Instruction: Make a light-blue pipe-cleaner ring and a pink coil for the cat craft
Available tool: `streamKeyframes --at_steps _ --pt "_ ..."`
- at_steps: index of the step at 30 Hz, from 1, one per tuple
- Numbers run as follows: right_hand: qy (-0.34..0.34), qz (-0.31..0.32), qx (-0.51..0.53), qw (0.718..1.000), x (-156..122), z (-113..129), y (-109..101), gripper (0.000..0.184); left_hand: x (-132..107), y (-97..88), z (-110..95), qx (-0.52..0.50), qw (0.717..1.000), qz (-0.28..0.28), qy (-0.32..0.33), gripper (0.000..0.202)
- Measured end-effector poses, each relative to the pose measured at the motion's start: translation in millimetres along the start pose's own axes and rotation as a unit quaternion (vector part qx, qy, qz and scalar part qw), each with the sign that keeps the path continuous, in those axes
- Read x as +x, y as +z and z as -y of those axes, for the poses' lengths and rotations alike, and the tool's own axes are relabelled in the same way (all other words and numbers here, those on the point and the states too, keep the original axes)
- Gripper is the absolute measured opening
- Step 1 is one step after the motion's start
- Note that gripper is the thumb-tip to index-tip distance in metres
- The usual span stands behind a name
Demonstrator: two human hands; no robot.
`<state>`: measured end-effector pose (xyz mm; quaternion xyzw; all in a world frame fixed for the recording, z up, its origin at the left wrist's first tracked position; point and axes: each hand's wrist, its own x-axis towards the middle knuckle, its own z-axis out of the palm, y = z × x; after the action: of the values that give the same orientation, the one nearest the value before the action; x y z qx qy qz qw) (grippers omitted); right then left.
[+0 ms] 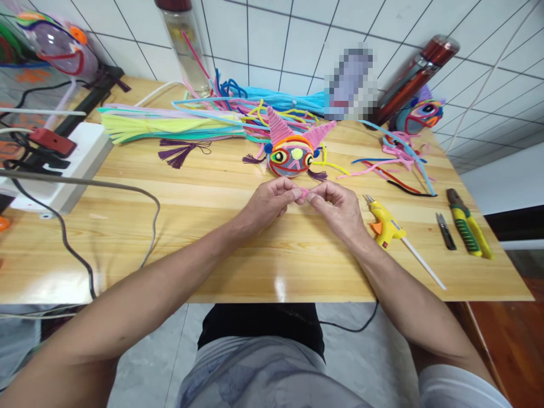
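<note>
Between my fingertips is a small coiled piece of pink pipe cleaner (304, 193), partly covered by the fingers. My left hand (274, 201) pinches it from the left side with thumb and forefinger. From the right, my right hand (340, 207) pinches the same piece. Just behind both hands stands a round mask-like figure (291, 156) with pink horns, ringed eyes and dark tassels at its sides. A yellow glue gun (387, 224) with a white glue stick lies to the right of my right hand.
Bundled pipe cleaners (178, 126) lie along the back. Pliers (467, 224) and small snips (445, 231) rest at the right. A power strip (72, 170) and cables are at the left. A purple tassel (181, 153), a glass bottle (182, 51) and a red flask (416, 79) are farther back.
</note>
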<state>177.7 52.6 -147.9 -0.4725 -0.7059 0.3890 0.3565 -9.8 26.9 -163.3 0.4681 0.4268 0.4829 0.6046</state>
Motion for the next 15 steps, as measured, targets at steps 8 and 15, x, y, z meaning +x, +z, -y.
streamKeyframes --at_steps 8,15 --pt "-0.001 0.004 0.03 1.0 1 0 1 0.016 -2 2.6 -3 0.042 0.999 0.003 -0.003 0.025" --pt "-0.049 -0.014 -0.053 0.997 1 -1 0 0.013 1 -4.3 -10 0.131 0.991 0.005 0.029 0.025"
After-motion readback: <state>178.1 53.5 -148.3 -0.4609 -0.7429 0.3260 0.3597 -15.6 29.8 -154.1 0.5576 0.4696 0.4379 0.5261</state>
